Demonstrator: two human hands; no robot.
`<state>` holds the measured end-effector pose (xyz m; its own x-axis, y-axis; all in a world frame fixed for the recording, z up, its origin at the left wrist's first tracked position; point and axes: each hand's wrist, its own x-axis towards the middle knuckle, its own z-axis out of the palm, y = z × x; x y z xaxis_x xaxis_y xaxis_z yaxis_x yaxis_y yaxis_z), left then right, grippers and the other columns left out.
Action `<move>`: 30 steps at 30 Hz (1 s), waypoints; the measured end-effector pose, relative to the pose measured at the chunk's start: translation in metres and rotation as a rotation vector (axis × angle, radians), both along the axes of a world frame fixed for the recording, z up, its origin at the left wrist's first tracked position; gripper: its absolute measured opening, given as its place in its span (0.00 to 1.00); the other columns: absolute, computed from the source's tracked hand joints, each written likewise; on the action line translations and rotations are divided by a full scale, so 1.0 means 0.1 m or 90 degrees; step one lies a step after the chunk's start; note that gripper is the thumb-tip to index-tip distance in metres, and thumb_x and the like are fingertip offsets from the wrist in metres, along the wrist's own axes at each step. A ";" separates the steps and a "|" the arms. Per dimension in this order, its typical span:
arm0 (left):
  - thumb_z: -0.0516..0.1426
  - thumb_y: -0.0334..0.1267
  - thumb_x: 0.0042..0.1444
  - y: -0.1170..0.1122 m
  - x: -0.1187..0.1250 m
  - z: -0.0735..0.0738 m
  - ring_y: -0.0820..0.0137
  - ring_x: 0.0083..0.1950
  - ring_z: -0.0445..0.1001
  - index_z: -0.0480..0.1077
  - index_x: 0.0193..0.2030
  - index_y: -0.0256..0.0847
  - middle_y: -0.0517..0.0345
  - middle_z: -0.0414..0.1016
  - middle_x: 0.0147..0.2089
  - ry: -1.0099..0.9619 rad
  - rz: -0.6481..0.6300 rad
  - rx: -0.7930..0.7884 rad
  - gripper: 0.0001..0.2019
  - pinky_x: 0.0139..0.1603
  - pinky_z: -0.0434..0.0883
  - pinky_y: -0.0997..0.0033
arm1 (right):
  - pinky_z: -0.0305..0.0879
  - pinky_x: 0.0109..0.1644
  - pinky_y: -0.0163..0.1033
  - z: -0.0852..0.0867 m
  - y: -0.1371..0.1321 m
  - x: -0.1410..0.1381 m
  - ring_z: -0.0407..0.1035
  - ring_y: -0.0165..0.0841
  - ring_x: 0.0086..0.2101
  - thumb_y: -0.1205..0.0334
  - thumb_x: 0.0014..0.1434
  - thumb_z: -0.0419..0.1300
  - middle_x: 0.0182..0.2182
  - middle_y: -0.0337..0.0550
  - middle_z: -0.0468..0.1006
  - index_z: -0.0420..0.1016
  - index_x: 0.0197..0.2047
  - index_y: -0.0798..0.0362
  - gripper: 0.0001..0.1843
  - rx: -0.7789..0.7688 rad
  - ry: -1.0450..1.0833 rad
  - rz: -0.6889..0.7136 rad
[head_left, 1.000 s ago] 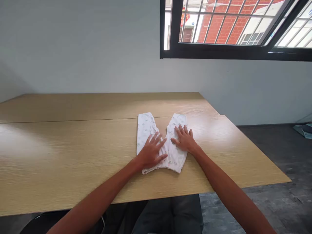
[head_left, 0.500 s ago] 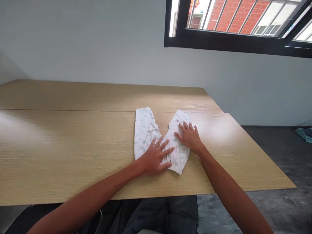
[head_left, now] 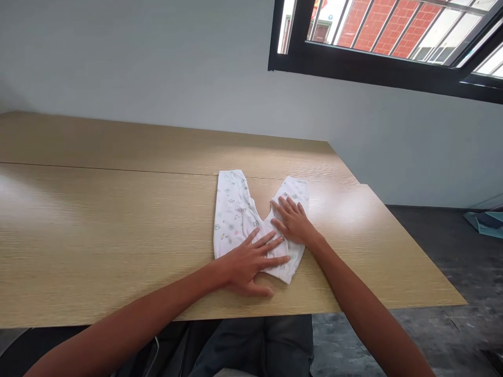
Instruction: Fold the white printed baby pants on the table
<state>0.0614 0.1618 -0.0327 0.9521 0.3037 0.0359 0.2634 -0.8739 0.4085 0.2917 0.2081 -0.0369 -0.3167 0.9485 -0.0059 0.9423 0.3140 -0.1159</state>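
Observation:
A small pair of white baby pants [head_left: 231, 214] with a fine coloured print lies spread on the wooden table [head_left: 118, 235], its two legs pointing away from me and the waist end nearest me. My left hand [head_left: 251, 262] rests flat across the waist end, fingers spread, thumb over the bare wood. On the right leg of the pants lies my right hand [head_left: 293, 222], palm down with fingers stretched out. Both hands hide parts of the cloth beneath them.
The table's front edge runs close to my lap, and its right edge slants away above a dark floor [head_left: 428, 246]. A grey wall [head_left: 157, 63] stands behind, with a black-framed window [head_left: 353, 70] at the upper right. A teal object [head_left: 485, 224] lies on the floor.
My right hand has slid slightly left and toward me over the right leg. My left hand has shifted slightly nearer me, its thumb now off the cloth. The view has tilted a little.

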 end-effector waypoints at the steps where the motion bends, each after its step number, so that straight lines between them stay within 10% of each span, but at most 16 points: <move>1: 0.55 0.67 0.60 0.00 0.00 0.01 0.47 0.77 0.35 0.49 0.75 0.52 0.48 0.35 0.77 0.001 0.001 -0.004 0.42 0.72 0.30 0.33 | 0.40 0.72 0.62 0.00 0.00 0.00 0.33 0.48 0.71 0.47 0.73 0.47 0.73 0.45 0.40 0.45 0.76 0.49 0.34 -0.014 -0.009 -0.002; 16: 0.61 0.61 0.56 -0.09 0.05 0.09 0.45 0.77 0.35 0.50 0.75 0.48 0.52 0.40 0.77 -0.006 -0.089 -0.047 0.45 0.72 0.27 0.32 | 0.36 0.72 0.61 -0.10 0.17 0.17 0.34 0.47 0.71 0.41 0.72 0.46 0.73 0.50 0.40 0.46 0.76 0.50 0.37 -0.007 0.001 -0.144; 24: 0.58 0.63 0.58 -0.08 0.06 0.05 0.48 0.77 0.36 0.45 0.76 0.46 0.52 0.40 0.76 -0.007 -0.108 -0.086 0.46 0.72 0.23 0.37 | 0.37 0.74 0.54 -0.01 0.04 0.08 0.31 0.43 0.72 0.44 0.71 0.46 0.73 0.49 0.40 0.45 0.75 0.60 0.39 0.017 0.051 0.077; 30: 0.60 0.65 0.55 -0.12 0.09 0.06 0.46 0.77 0.34 0.47 0.75 0.49 0.51 0.38 0.77 -0.014 -0.112 -0.086 0.47 0.71 0.24 0.35 | 0.35 0.74 0.53 -0.13 0.09 0.00 0.32 0.41 0.72 0.41 0.72 0.42 0.73 0.49 0.40 0.43 0.76 0.62 0.41 0.018 0.015 0.041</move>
